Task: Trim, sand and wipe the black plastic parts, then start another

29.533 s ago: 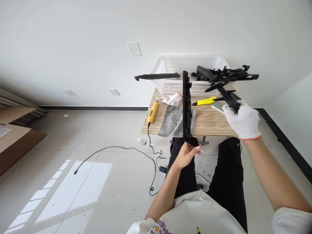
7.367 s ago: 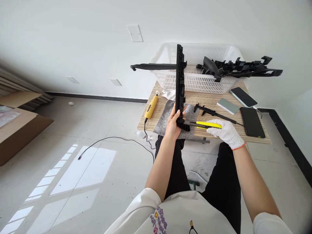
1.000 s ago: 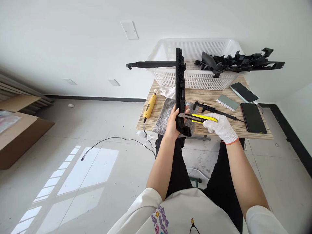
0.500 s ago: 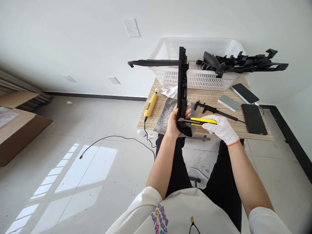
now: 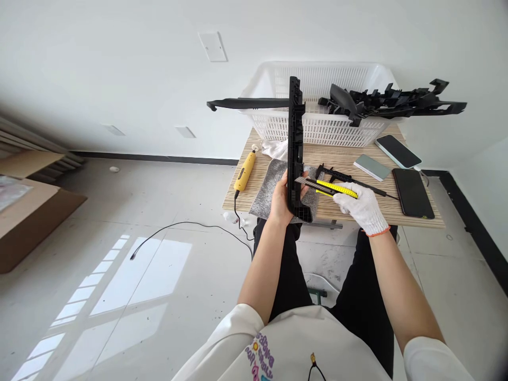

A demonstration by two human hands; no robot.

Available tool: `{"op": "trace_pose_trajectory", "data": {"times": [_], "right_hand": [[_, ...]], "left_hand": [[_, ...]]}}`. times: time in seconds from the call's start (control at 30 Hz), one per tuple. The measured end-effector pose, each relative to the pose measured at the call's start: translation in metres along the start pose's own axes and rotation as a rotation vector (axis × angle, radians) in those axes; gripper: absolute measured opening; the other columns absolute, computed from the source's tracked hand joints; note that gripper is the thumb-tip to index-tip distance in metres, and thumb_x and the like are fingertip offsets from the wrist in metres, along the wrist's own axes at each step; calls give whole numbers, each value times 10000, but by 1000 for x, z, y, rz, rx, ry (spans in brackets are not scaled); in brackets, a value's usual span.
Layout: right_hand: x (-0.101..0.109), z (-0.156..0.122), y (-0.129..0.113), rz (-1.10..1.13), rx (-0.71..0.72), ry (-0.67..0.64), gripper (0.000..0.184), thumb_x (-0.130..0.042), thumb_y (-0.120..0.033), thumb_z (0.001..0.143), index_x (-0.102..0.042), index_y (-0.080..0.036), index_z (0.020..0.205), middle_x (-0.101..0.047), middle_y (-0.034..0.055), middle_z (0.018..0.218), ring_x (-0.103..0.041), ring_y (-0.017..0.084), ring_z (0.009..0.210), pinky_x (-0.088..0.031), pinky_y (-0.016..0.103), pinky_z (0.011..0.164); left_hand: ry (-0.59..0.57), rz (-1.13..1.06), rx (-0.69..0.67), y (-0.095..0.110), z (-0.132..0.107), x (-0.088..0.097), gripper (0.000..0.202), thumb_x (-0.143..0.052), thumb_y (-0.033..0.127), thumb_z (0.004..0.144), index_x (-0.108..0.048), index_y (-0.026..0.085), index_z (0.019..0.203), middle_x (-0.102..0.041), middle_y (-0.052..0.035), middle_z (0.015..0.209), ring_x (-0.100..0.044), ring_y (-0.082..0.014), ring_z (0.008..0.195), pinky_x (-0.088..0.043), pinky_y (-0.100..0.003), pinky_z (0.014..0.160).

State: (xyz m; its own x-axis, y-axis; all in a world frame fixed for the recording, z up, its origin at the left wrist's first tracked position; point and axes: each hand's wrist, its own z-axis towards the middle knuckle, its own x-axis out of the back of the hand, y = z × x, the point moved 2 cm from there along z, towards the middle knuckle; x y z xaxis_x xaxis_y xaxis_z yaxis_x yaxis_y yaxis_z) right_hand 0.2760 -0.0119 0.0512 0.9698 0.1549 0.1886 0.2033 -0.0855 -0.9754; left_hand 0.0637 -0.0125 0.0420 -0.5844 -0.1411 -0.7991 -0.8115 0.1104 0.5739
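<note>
My bare left hand (image 5: 281, 201) is wrapped round the lower part of a long black plastic trim piece (image 5: 295, 137), which stands nearly upright over a grey cloth (image 5: 266, 191). In my right hand (image 5: 360, 205), which wears a white knit glove with an orange cuff, is a yellow and black utility knife (image 5: 337, 188). Its bare blade points left and overlaps the lower part of the trim piece; whether the edge touches the plastic I cannot tell. A black caliper (image 5: 345, 178) lies on the table just behind the knife.
Behind stands a white plastic basket (image 5: 329, 129) with several black plastic parts (image 5: 381, 103) jutting past its rim. A yellow rotary tool (image 5: 245, 172) lies on the left of the table (image 5: 397, 214). Two phones (image 5: 413, 193) and a grey-green card-like box (image 5: 372, 167) are at the right.
My right hand has tilted the knife, and its blade has moved up along the trim piece and slightly right. My left hand holds the piece almost where it was.
</note>
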Motion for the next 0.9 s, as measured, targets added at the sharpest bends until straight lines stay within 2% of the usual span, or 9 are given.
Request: {"op": "trace_pose_trajectory", "data": {"times": [0.13,0.23,0.33,0.47,0.57,0.67,0.8,0.9], "right_hand": [[-4,-1,-2,-21,-1,-82,500,-855,-394,720,-779,-142,1144,-653,1,718,-481,83,529,-412,244,482],[-4,-1,-3,-3,-6,-24,508,-838,-403,730,-774,-139,1159,-633,-8,694,-469,82,523,-399,241,476],[-5,0,-2,-3,-17,-57,521,-844,-408,718,-776,-136,1158,-636,-3,693,-462,83,517,-380,239,461],[-4,0,0,23,-9,-12,516,-837,-404,724,-773,-142,1164,-624,-11,677,-453,80,511,-383,237,464],[-4,0,0,12,-15,-68,524,-852,-397,717,-773,-142,1168,-642,-2,705,-454,76,513,-376,234,460],[-3,0,-1,26,-13,-14,498,-836,-388,734,-771,-146,1165,-629,-11,695,-444,70,509,-377,232,462],[-4,-1,-2,-19,-15,-101,505,-843,-397,742,-779,-147,1175,-652,6,729,-455,76,521,-367,233,456],[-2,-1,-1,11,-14,-33,504,-826,-397,755,-773,-149,1190,-619,-12,684,-434,73,507,-361,231,455]], "left_hand": [[13,-8,4,0,0,-1,449,-491,291,1025,-600,197,1450,-812,-79,1086,-778,-159,885,-615,-253,849],[5,14,-7,1,0,-2,434,-478,291,1029,-618,200,1430,-812,-80,1081,-777,-166,896,-612,-252,821],[25,37,-5,1,1,-1,434,-516,312,1009,-636,215,1414,-809,-76,1093,-776,-180,911,-608,-268,855],[36,34,0,0,1,-1,443,-524,309,1006,-627,224,1429,-808,-70,1092,-777,-179,925,-610,-271,866],[21,16,-5,0,0,-1,448,-480,286,1027,-607,214,1450,-811,-71,1079,-777,-160,883,-614,-265,867],[6,17,1,1,-1,-2,461,-455,284,1045,-587,210,1481,-811,-73,1097,-779,-152,902,-608,-239,839],[38,20,4,1,-2,-2,501,-448,280,1050,-532,219,1540,-814,-66,1081,-782,-161,901,-603,-253,875],[25,21,0,1,-2,-3,496,-445,281,1051,-537,224,1535,-812,-69,1087,-783,-163,923,-603,-247,854]]}}
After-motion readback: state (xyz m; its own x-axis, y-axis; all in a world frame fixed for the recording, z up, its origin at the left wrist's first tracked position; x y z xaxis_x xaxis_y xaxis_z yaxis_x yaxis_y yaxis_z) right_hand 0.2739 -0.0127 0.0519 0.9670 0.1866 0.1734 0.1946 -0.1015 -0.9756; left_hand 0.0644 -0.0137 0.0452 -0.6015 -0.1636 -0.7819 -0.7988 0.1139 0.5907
